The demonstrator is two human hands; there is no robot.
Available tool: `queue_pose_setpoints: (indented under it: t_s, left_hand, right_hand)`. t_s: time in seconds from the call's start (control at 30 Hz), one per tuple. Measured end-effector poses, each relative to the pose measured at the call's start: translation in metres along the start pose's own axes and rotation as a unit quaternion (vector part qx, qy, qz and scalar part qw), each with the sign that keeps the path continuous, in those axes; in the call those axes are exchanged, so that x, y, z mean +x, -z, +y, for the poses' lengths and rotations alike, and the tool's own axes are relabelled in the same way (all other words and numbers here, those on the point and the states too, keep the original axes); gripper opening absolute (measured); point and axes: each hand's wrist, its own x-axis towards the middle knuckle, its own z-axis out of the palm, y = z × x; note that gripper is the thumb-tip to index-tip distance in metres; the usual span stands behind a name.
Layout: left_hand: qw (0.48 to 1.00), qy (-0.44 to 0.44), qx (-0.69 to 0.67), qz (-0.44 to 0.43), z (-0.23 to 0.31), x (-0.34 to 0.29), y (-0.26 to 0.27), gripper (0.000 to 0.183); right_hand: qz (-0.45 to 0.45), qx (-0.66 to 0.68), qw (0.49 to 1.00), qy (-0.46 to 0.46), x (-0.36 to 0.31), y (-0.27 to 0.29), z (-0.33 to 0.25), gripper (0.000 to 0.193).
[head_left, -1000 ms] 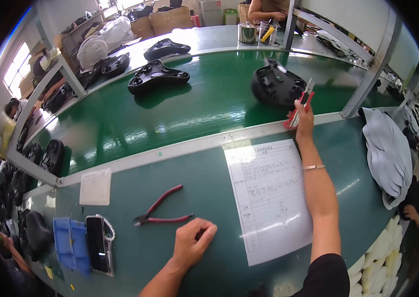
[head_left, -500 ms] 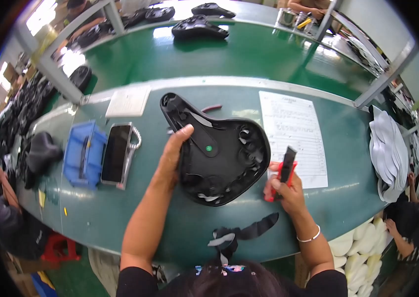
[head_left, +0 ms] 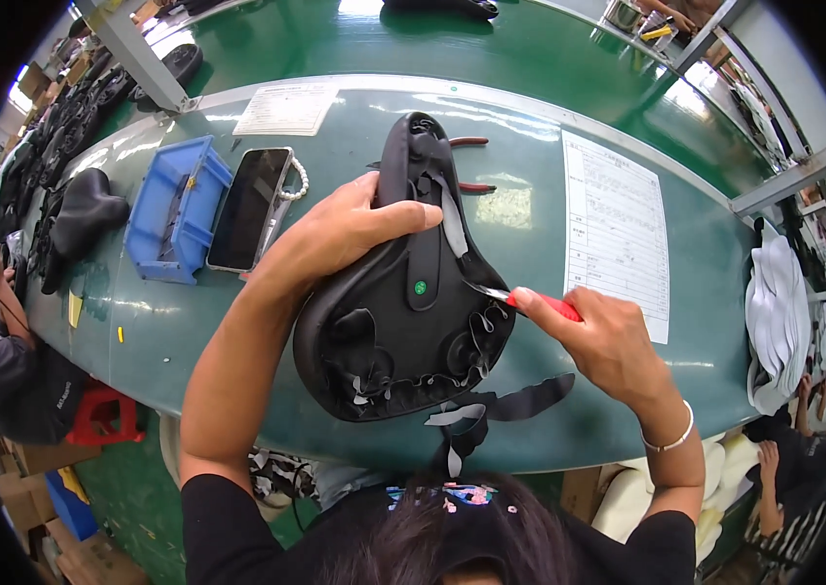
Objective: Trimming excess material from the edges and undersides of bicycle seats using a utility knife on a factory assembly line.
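A black bicycle saddle (head_left: 423,336) lies underside up, its narrow nose pointing away from me. My left hand (head_left: 359,224) is closed around the nose, with the thumb across the underside. In my right hand (head_left: 608,336) is a red-handled knife (head_left: 548,306). Its metal blade points left and touches the cover's folded edge on the saddle's right side. Gathered, ragged cover edges line the wide rear end. Black and grey cut-off strips (head_left: 525,402) lie just nearer to me. Red-handled pliers (head_left: 476,187) show partly behind the nose.
To the left are a blue bin (head_left: 155,255), a phone (head_left: 251,210) on a stand, and another black saddle (head_left: 88,213). Paper sheets (head_left: 618,234) lie right and far left. White padding pieces (head_left: 777,317) are stacked at the right edge. People sit on both sides.
The saddle has turned so its nose points away, and my left hand has shifted over the nose. My right hand has brought the blade to its edge; the black strip at the tool is gone.
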Motion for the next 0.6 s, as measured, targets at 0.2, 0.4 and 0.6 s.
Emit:
queue_pose_setpoints:
  t_s: [0.2, 0.4, 0.6]
  left_hand:
    - [0.992, -0.074, 0.018, 0.097, -0.024, -0.017, 0.004, 0.038]
    - [0.973, -0.047, -0.101, 0.202, -0.055, -0.051, -0.005, 0.038]
    - [0.958, -0.066, -0.125, 0.25, -0.057, -0.072, -0.018, 0.041]
  right_hand:
    - [-0.01, 0.125, 0.98, -0.156, -0.037, -0.037, -0.063, 0.068]
    - [0.017, 0.261, 0.922, -0.284, -0.06, -0.042, -0.119, 0.068]
    - [0.181, 0.351, 0.877, -0.274, -0.039, -0.038, -0.092, 0.06]
